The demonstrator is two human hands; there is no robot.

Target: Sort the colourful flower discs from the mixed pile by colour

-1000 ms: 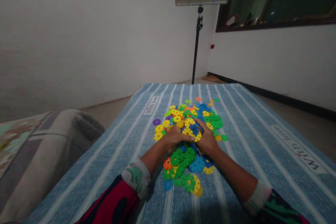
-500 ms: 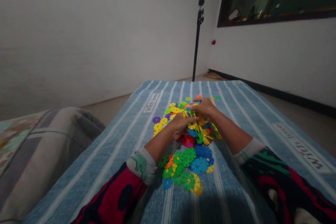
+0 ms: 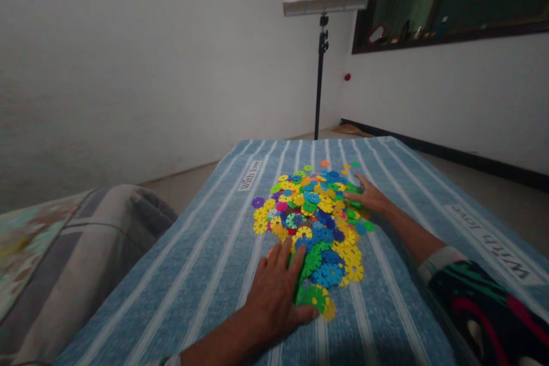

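A heap of flat, flower-shaped plastic discs [image 3: 315,223] in yellow, green, blue, orange, pink and purple lies spread on a blue striped cloth [image 3: 206,274]. My left hand [image 3: 277,291] rests flat at the heap's near left edge, fingers stretched out over a few green and orange discs. My right hand [image 3: 369,195] lies open at the heap's far right edge, fingers pointing left onto green discs. Neither hand grips a piece. A single purple disc [image 3: 258,202] sits apart at the left.
The cloth carries "With love" labels [image 3: 249,174]. A grey and patterned cushion [image 3: 64,263] lies at the left. Beyond the far edge stands a black tripod [image 3: 319,77] with a light bar, near white walls and a dark window frame [image 3: 450,0].
Both hands let go of the discs they held together and moved apart: the left came near and down, the right went to the far right edge. The heap is flatter and wider.
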